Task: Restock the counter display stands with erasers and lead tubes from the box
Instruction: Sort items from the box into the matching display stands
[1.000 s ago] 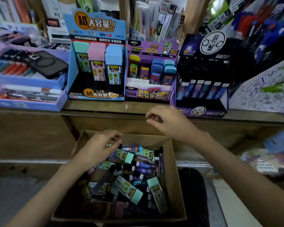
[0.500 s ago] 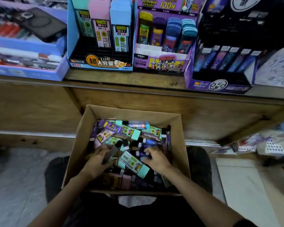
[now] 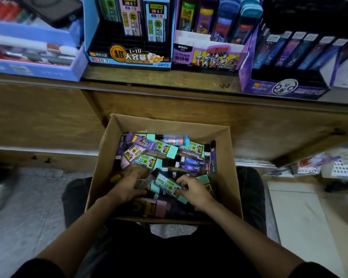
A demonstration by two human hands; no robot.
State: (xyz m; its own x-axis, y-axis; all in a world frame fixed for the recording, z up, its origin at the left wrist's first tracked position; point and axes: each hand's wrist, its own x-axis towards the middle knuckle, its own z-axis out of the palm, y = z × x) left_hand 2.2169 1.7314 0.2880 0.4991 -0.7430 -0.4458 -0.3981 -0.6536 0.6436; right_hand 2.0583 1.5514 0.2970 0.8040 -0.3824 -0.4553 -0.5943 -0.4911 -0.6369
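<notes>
Wooden counter (image 3: pixel 169 81) runs across the top of my view, its front panel dropping to the floor where I sit. At ten o'clock a pale blue tray (image 3: pixel 34 67) holds pens lying flat. Next along, at eleven o'clock, a blue display stand (image 3: pixel 129 59) carries upright lead tubes with pink and blue labels. At twelve o'clock a purple stand (image 3: pixel 207 57) holds rounded cases standing on end, and at two o'clock a dark purple stand (image 3: pixel 279 87) shows a row of slim dark tubes leaning back.

Below the counter, between my knees, the cardboard box (image 3: pixel 227 177) sits open, piled with mint, pink and purple erasers and dark lead tubes lying every way.

My left hand (image 3: pixel 127 185) is down in the box at seven o'clock of the heap, fingers curled into the pile beside a dark lead tube (image 3: pixel 149 179); I cannot tell whether it grips anything. My right hand (image 3: pixel 193 191) is at five o'clock of the heap, fingertips pinching the near end of a mint eraser (image 3: pixel 167 183) with a printed sleeve, which lies tilted between my two hands.
</notes>
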